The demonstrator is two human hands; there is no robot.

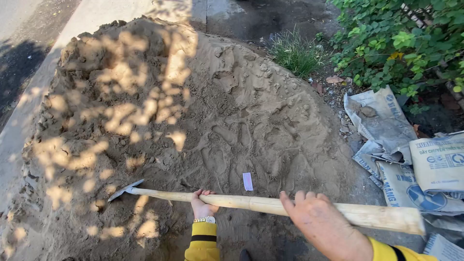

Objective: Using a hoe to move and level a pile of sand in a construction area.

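The shovel (251, 203) is lying almost level across the bottom of the view, its pale wooden handle running from lower right to left and its dark metal blade (123, 190) resting on the lower left slope of the sand pile (193, 111). The left hand (203, 205) is gripping the handle about midway, fingers curled over the top and closed round the wood, a watch and a yellow sleeve cuff showing at the wrist. The right hand (316, 220) is clamped over the handle nearer its thick free end, knuckles up.

The pile is filling most of the view, dappled with leaf shadow and marked with shoe prints; a small pale slip (247, 181) is lying on the sand just above the handle. Grey paper sacks (411, 159) are lying crumpled and stacked to the right, with a grass tuft (296, 53) and a green shrub (401, 38) behind them, and a paved strip (29, 96) is bordering the pile on the left.

Judging from this grip, the hands are spaced well apart, which should be giving good leverage. To do the stroke well, the blade is probably best driven in low along the base of the slope, where loose sand is sliding down, with the rear hand pushing and the forward hand steering and lifting.
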